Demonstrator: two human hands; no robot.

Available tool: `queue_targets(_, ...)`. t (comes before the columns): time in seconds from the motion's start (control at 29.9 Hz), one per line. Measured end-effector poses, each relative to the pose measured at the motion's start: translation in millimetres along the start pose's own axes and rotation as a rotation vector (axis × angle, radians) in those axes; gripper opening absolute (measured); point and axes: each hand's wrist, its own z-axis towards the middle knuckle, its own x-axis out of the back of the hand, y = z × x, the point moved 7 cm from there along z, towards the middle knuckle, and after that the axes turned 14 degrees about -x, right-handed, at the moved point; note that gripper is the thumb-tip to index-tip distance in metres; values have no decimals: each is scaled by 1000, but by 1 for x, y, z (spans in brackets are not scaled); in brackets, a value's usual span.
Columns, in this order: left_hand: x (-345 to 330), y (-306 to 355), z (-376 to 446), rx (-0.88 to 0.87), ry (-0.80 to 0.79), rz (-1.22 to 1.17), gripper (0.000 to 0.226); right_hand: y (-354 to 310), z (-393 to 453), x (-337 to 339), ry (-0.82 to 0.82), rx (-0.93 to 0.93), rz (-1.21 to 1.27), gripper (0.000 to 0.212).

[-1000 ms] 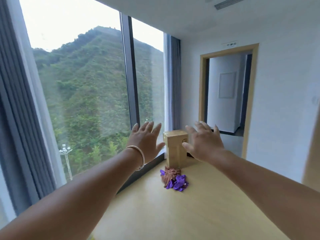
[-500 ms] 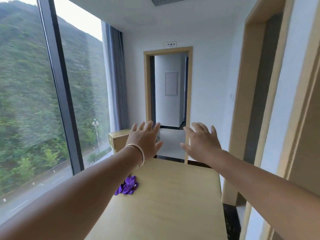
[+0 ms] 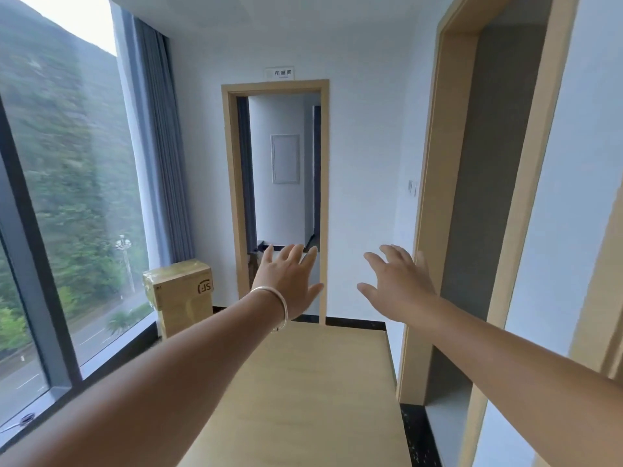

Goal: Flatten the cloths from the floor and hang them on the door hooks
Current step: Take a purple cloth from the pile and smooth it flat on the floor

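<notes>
Biggest thing in front of you is the tall floor-to-ceiling glass window with its dark frame [image 3: 50, 230] filling your left side, green hillside and a road blurred beyond it, and a grey-blue curtain [image 3: 161, 146] hanging at its far edge. Under your arms runs the pale yellow wooden floor [image 3: 303, 399], stretching ahead to a white wall with a dark skirting strip. To your right stands a light-wood door frame around a grey recess [image 3: 472, 197]; you can't make out any hooks on it from here. Straight ahead is a narrower open doorway trimmed in light wood [image 3: 276, 197], a small white sign above it and a white room behind. Down by the window sits an upright tan cardboard box wrapped in clear tape [image 3: 180, 298], a dark logo on its side, resting on the floor near the curtain. Your left hand [image 3: 290, 281], silver bangle at the wrist, is stretched out in the air, fingers spread and holding nothing. Your right hand [image 3: 397, 284] is out beside it, well apart, fingers also loose and spread, empty. No cloths show anywhere in this view, so you can't tell where they lie.
</notes>
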Motion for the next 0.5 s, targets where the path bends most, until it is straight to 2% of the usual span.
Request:
queue_targets(0.3,-79,-102,110,-21,32,-21,73,-23,140,-55,-8,-71,-67,61)
queue_targets(0.5,-128,-134,163,-25,8,-33,72,-32,195,-89,-32,-68,-41,60)
